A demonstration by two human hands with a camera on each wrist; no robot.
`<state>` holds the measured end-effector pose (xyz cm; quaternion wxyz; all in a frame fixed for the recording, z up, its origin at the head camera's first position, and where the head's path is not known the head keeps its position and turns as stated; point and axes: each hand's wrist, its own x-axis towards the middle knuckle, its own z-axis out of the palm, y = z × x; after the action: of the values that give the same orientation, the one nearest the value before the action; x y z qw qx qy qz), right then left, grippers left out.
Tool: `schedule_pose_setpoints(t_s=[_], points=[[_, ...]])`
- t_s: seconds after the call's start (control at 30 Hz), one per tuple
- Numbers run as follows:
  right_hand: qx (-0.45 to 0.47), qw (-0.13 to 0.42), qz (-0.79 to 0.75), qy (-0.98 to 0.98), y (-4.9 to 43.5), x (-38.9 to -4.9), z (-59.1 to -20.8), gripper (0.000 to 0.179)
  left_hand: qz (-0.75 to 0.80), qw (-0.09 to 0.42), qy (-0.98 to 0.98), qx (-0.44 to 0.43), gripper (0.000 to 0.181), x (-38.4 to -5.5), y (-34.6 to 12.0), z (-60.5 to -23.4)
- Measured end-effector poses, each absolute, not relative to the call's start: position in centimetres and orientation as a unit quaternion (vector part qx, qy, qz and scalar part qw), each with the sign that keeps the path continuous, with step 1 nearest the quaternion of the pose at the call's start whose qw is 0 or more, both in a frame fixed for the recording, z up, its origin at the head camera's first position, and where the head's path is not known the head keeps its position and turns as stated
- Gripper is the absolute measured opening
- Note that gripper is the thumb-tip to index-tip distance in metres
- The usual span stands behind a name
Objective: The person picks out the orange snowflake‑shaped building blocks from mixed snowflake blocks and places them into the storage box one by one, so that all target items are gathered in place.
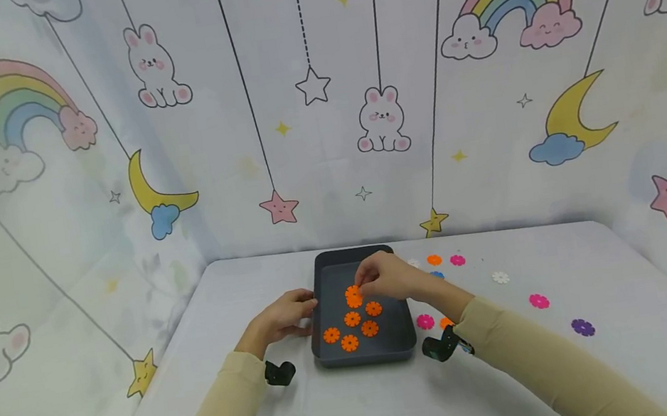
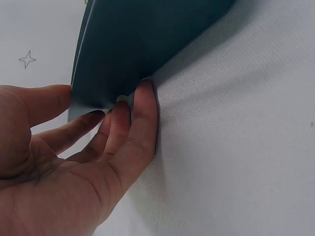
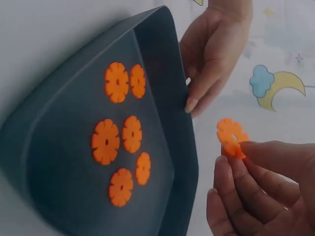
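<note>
My right hand point(image 1: 385, 276) is over the far half of a dark grey tray point(image 1: 346, 362), pinching an orange flower-shaped disc point(image 3: 231, 130) between thumb and fingertips. Lower part of that disc is covered by the thumb and fingers. Several matching orange discs point(image 3: 105, 141) lie flat on the tray's floor, spaced apart in the near and middle part. At the tray's left side, my left hand point(image 1: 285, 314) grips the wall: the thumb point(image 2: 51, 102) is at the rim and the fingers point(image 2: 142, 115) are against the outer side near the base.
Right of the tray, loose flower discs lie on the white-covered table: pink point(image 1: 539, 301), purple point(image 1: 583, 327), white point(image 1: 500, 277), blue and orange ones. My right forearm partly covers some. A printed cloth backdrop point(image 1: 327, 166) rises behind the table.
</note>
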<state>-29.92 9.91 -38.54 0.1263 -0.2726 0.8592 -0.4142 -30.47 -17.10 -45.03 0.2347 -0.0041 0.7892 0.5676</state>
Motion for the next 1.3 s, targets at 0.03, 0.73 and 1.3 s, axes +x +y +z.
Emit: schedule_pose_setpoints(t_s=[0.03,0.73,1.3], points=[[-0.275,0.130,-0.411,0.859,9.4,-30.1,-38.6,0.009,0.567,0.234,0.790,-0.005,0.049,-30.5,-17.1,-45.0],[-0.244,0.189,-0.294,0.905,4.0,-34.2,-42.1,0.006,0.579,0.243,0.779,0.003,0.048,-30.4,-17.2,-44.9],[-0.234,0.194,-0.266,0.915,3.0,-34.2,-42.7,0.005,0.582,0.246,0.775,0.001,0.049,-30.5,-17.3,-44.8]])
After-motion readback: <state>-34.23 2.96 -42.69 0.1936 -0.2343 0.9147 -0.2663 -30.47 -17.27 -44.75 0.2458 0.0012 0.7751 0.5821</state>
